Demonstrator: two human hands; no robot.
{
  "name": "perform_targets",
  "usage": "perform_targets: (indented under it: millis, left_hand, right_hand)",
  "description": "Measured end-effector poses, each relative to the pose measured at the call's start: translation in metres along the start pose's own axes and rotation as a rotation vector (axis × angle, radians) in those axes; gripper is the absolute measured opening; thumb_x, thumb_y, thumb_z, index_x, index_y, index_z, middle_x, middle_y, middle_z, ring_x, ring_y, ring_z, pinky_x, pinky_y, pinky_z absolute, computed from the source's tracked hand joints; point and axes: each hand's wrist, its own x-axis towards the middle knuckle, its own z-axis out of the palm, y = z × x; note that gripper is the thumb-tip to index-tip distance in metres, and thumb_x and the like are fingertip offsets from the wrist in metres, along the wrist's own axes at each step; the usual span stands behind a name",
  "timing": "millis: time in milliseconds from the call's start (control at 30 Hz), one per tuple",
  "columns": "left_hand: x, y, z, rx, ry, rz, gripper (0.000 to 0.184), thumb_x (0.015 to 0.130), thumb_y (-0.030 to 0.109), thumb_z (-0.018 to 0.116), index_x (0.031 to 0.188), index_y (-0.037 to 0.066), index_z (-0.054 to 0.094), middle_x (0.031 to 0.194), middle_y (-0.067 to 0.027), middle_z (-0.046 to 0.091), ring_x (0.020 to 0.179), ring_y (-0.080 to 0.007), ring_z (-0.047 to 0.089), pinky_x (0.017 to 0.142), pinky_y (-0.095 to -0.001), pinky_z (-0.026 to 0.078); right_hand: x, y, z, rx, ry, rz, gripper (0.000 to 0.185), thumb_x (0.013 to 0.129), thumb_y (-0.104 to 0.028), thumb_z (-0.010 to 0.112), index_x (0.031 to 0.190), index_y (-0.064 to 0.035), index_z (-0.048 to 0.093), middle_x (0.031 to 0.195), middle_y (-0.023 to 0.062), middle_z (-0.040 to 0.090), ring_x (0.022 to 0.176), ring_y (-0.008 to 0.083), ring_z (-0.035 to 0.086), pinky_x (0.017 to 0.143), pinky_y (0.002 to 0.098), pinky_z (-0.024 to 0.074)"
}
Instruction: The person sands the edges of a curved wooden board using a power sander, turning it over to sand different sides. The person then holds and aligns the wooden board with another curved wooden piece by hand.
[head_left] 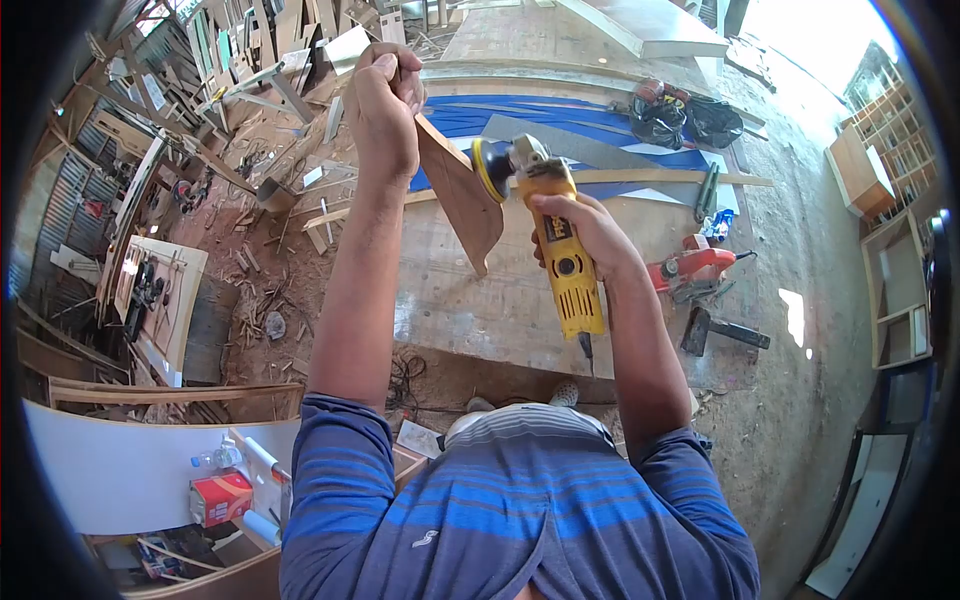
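My left hand [387, 105] is raised and closed on the upper end of a flat brown wooden piece [460, 200] with a curved lower end; the grip itself is partly hidden behind the hand. In my right hand [597, 238] is a yellow angle grinder [567, 265], fingers wrapped round its body. Its round pad [491, 170], with a yellow rim, meets the wooden piece's right edge or sits very close to it. Below both hands spreads a worn wooden worktable [450, 310].
A red power planer [697, 268] and a hammer [722, 330] lie on the table's right side. Blue sheeting [570, 115] and black plastic bags [690, 120] are at the back. Wood scraps litter the floor at left. A white curved panel [110, 470] stands at lower left.
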Motion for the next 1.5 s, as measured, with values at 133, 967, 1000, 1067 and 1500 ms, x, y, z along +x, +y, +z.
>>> perform_targets:
  millis: [133, 967, 1000, 1067, 1500]
  left_hand:
    - [-0.001, 0.001, 0.004, -0.002, -0.014, -0.001, 0.029, 0.105, 0.023, 0.038, 0.092, 0.004, 0.055, 0.065, 0.0031, 0.038, 0.058, -0.0100, 0.033, 0.060, -0.0309, 0.035]
    - [0.001, -0.005, 0.011, -0.070, -0.012, 0.017, 0.031, 0.106, 0.018, 0.038, 0.092, 0.001, 0.059, 0.064, 0.0043, 0.035, 0.056, -0.0082, 0.031, 0.054, -0.0287, 0.029]
    - [0.000, -0.004, 0.011, -0.073, -0.005, 0.016, 0.031, 0.106, 0.019, 0.038, 0.092, 0.001, 0.059, 0.064, 0.0043, 0.036, 0.056, -0.0082, 0.031, 0.054, -0.0285, 0.029]
    - [0.000, -0.004, 0.013, -0.069, -0.003, 0.012, 0.031, 0.106, 0.019, 0.038, 0.092, 0.001, 0.059, 0.064, 0.0042, 0.036, 0.057, -0.0081, 0.032, 0.054, -0.0283, 0.030]
    - [-0.007, -0.002, 0.030, 0.000, -0.058, -0.004, 0.029, 0.106, 0.023, 0.040, 0.094, 0.004, 0.058, 0.065, 0.0030, 0.039, 0.058, -0.0102, 0.033, 0.058, -0.0302, 0.033]
  right_hand:
    - [-0.006, -0.028, 0.022, -0.077, -0.016, -0.125, 0.044, 0.093, -0.039, 0.082, 0.106, -0.0003, 0.067, 0.083, 0.0107, 0.071, 0.065, 0.0199, 0.073, 0.058, 0.0330, 0.0595]
    - [0.003, 0.025, -0.019, 0.030, 0.073, 0.098, 0.045, 0.095, -0.039, 0.081, 0.108, -0.0003, 0.063, 0.082, 0.0141, 0.071, 0.064, 0.0248, 0.074, 0.057, 0.0374, 0.0619]
    - [0.004, 0.029, -0.022, 0.033, 0.074, 0.106, 0.045, 0.095, -0.039, 0.081, 0.109, -0.0001, 0.063, 0.082, 0.0142, 0.071, 0.064, 0.0251, 0.074, 0.058, 0.0376, 0.0620]
    - [0.003, 0.034, -0.025, 0.082, 0.084, 0.135, 0.046, 0.094, -0.039, 0.081, 0.110, 0.0003, 0.063, 0.082, 0.0141, 0.072, 0.064, 0.0250, 0.074, 0.058, 0.0373, 0.0621]
    - [-0.018, -0.026, 0.008, -0.054, 0.020, -0.168, 0.041, 0.094, -0.037, 0.081, 0.107, -0.0007, 0.069, 0.084, 0.0092, 0.071, 0.066, 0.0193, 0.072, 0.060, 0.0340, 0.0597]
